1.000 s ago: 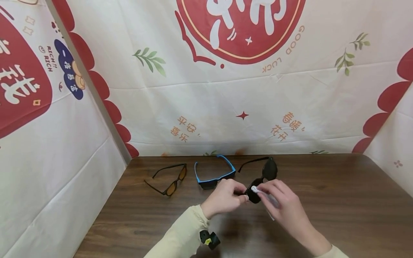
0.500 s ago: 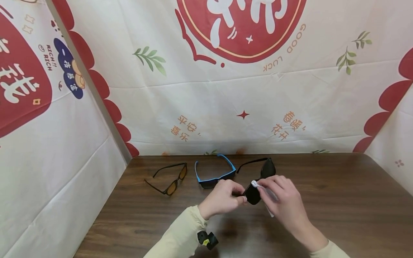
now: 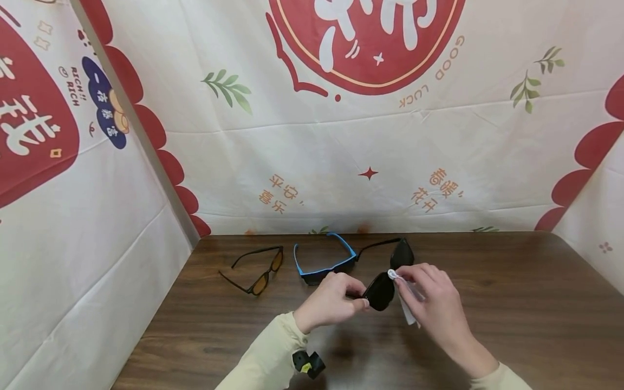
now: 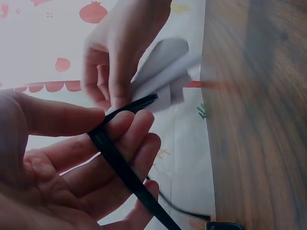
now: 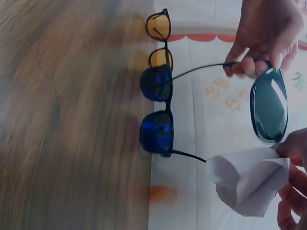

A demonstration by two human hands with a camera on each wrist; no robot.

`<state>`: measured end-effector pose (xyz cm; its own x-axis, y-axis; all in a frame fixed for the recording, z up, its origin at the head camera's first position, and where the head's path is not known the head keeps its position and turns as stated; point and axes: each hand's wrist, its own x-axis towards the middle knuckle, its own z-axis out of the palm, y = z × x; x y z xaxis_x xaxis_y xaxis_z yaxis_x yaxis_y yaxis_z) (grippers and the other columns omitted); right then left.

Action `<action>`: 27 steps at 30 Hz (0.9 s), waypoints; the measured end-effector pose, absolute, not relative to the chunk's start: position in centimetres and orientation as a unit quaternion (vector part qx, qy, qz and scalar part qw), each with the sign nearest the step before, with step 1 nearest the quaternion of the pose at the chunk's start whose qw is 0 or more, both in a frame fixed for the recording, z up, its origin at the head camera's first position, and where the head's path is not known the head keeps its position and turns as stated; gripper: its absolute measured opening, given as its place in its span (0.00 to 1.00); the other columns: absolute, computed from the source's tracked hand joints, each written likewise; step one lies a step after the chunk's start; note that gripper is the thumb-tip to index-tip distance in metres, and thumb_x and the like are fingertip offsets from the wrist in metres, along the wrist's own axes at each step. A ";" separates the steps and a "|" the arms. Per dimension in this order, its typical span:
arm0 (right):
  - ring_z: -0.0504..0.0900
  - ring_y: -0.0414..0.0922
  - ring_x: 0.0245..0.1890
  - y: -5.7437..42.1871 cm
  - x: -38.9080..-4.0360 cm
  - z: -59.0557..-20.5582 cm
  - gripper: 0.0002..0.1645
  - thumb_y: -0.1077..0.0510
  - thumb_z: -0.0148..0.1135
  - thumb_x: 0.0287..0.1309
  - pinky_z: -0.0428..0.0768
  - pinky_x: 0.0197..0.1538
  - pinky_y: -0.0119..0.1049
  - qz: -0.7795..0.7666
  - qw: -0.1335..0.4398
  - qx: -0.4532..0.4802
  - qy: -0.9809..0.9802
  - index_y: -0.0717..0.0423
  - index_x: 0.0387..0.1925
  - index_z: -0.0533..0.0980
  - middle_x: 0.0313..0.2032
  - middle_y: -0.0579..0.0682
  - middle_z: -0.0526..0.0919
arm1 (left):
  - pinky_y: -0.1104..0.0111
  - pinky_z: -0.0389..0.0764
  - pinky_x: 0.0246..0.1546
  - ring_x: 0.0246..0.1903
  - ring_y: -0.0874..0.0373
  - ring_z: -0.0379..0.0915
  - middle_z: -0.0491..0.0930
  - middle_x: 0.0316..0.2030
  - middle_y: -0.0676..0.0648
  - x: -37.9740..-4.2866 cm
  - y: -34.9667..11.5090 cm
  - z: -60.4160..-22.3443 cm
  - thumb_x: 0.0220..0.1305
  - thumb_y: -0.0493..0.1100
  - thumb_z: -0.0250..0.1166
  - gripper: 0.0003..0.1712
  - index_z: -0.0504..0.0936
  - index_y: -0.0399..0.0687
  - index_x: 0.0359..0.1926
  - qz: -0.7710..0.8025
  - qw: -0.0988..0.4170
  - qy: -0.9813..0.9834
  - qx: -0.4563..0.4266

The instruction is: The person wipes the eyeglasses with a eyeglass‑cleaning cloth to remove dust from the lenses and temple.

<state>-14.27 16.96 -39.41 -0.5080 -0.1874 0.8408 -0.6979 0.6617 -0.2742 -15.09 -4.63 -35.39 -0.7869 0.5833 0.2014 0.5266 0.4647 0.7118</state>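
Observation:
A pair of black sunglasses (image 3: 380,292) is held up over the table, tilted, with its dark lenses facing the person. My left hand (image 3: 330,304) pinches it at the outer corner of the left lens, thumb on one side and fingers behind; one temple (image 4: 120,165) crosses the fingers in the left wrist view. Between the thumb and fingers of my right hand (image 3: 435,303) is a thin white cloth (image 5: 247,179), its bunched tip at the bridge between the lenses. The cloth's loose end hangs below that hand. My right hand partly covers the lower edge of the far lens.
Blue-framed sunglasses (image 3: 314,279) lie unfolded just behind my left hand. Farther left are black-framed glasses with amber lenses (image 3: 260,284), also unfolded. The brown wooden table (image 3: 526,303) ends at a printed white fabric backdrop (image 3: 322,179).
The white cloth in my right hand has slid from the near lens to the bridge, moving right. The sunglasses and my left hand have shifted slightly left.

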 end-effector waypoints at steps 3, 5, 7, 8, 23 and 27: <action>0.77 0.43 0.33 16.4 -14.1 -39.4 0.12 0.51 0.62 0.63 0.71 0.42 0.28 0.317 0.409 0.301 -0.801 0.56 0.36 0.81 0.33 0.44 0.80 | 0.77 0.64 0.22 0.19 0.72 0.65 0.82 0.20 0.58 -15.1 -4.6 -35.4 0.54 0.34 0.66 0.05 0.87 0.44 0.27 0.392 0.024 0.859 0.328; 0.77 0.42 0.34 16.0 -13.8 -39.6 0.19 0.46 0.54 0.68 0.72 0.42 0.26 0.321 0.405 0.336 -0.787 0.55 0.36 0.81 0.34 0.44 0.80 | 0.77 0.63 0.23 0.19 0.72 0.64 0.81 0.19 0.59 -15.1 -4.6 -35.4 0.55 0.34 0.65 0.05 0.87 0.45 0.26 0.390 0.016 0.862 0.324; 0.77 0.42 0.34 15.7 -13.7 -39.9 0.19 0.46 0.52 0.69 0.72 0.42 0.26 0.315 0.404 0.377 -0.772 0.55 0.35 0.82 0.35 0.43 0.80 | 0.77 0.63 0.23 0.20 0.71 0.63 0.79 0.18 0.60 -15.1 -4.7 -35.4 0.55 0.34 0.66 0.05 0.86 0.46 0.25 0.388 0.010 0.864 0.320; 0.76 0.41 0.34 15.7 -13.6 -40.1 0.19 0.46 0.52 0.69 0.72 0.42 0.27 0.312 0.398 0.394 -0.767 0.54 0.35 0.81 0.35 0.43 0.79 | 0.77 0.63 0.23 0.20 0.71 0.63 0.78 0.18 0.61 -15.1 -4.8 -35.4 0.55 0.34 0.66 0.05 0.86 0.46 0.25 0.389 0.008 0.864 0.319; 0.76 0.39 0.32 19.0 -14.9 -40.1 0.07 0.58 0.68 0.56 0.73 0.36 0.24 0.346 0.397 0.291 -0.798 0.56 0.35 0.81 0.32 0.44 0.81 | 0.77 0.63 0.24 0.21 0.72 0.64 0.82 0.20 0.59 -14.8 -6.1 -35.7 0.55 0.32 0.65 0.05 0.87 0.43 0.27 0.410 0.027 0.855 0.315; 0.75 0.39 0.31 19.2 -15.7 -39.2 0.19 0.74 0.72 0.40 0.70 0.34 0.23 0.344 0.407 0.255 -0.807 0.57 0.36 0.80 0.31 0.45 0.79 | 0.78 0.64 0.23 0.20 0.71 0.63 0.82 0.20 0.58 -14.8 -6.4 -35.6 0.55 0.32 0.65 0.07 0.86 0.44 0.25 0.410 0.039 0.854 0.318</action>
<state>-15.66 19.21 -39.25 -0.5397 -0.1316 0.8315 -0.6910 0.6334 -0.3482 -14.79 -6.40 -35.64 -0.7945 0.5753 0.1947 0.5114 0.4608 0.7253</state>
